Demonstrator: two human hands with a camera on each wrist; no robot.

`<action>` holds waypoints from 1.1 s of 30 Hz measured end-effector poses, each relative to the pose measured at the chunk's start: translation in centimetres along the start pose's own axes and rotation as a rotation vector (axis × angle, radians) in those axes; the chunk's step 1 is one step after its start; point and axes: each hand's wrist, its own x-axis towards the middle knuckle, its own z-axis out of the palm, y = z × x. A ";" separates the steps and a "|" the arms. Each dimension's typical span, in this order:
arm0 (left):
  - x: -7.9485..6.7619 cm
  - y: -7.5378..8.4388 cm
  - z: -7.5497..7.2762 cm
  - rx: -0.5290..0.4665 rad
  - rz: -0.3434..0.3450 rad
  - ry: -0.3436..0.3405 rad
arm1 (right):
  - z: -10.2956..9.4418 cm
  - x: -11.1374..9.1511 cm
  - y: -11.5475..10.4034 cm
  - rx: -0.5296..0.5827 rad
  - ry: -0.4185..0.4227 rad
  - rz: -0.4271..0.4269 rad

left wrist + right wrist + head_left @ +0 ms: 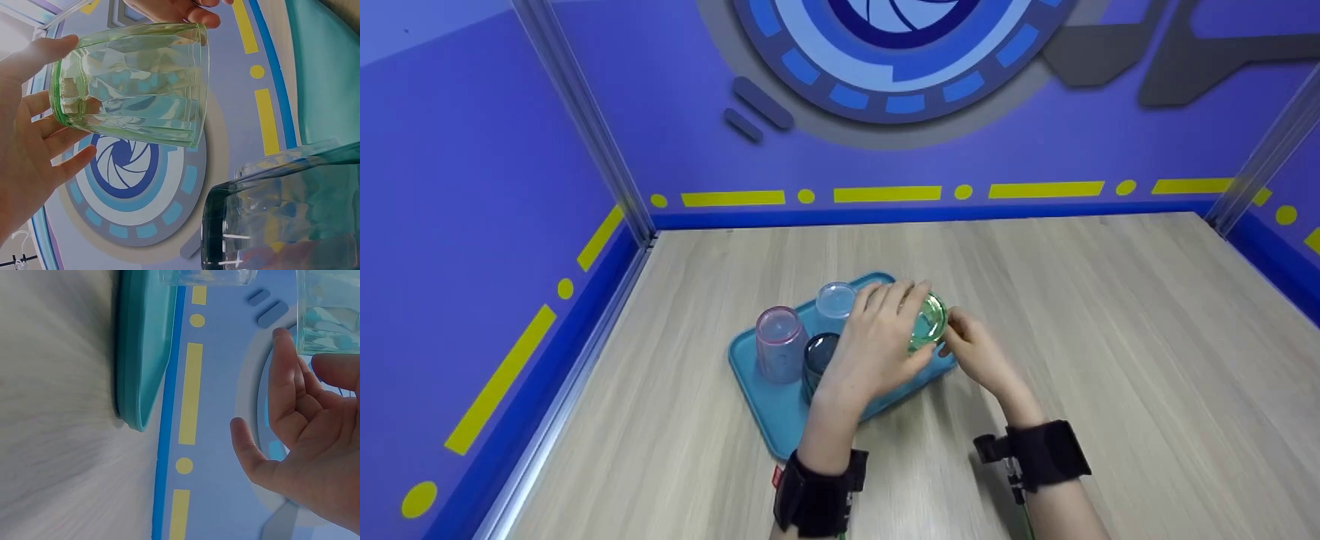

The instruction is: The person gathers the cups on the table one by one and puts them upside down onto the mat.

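My left hand (877, 341) holds a green clear glass (931, 319) by its thick base, thumb on one side and fingers on the other. In the left wrist view the glass (135, 90) is bottom up, over the right end of a teal tray (772, 420). Beside it is my right hand (982, 356), with thumb and forefinger right at the lower side near the rim in the right wrist view and the little finger held away. Under my left forearm a dark blue-grey glass (817, 356) stands bottom up on the tray, partly hidden.
A pinkish glass (780, 352) stands at the tray's left, and a pale clear glass (835, 301) at its back. The tray lies on a wood-grain table (1110, 337). Blue printed panels (885, 165) enclose the back and sides.
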 end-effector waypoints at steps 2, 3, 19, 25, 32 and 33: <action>0.0 0.0 0.0 -0.004 -0.004 -0.004 | 0.0 0.0 0.1 -0.011 -0.003 0.000; 0.0 0.0 0.0 -0.005 -0.006 -0.007 | 0.0 0.0 0.1 -0.018 -0.005 -0.004; -0.3 -0.4 0.3 -0.020 -0.011 -0.008 | 0.1 -0.2 0.2 -0.026 -0.050 -0.004; -0.3 -0.6 0.4 -0.023 -0.021 -0.023 | 0.1 -0.2 0.3 -0.028 -0.059 0.002; -0.3 -0.8 0.5 -0.032 -0.032 -0.050 | 0.1 -0.2 0.3 -0.032 -0.063 0.022; -0.3 -0.8 0.5 -0.031 -0.034 -0.053 | 0.1 -0.2 0.3 -0.035 -0.063 0.022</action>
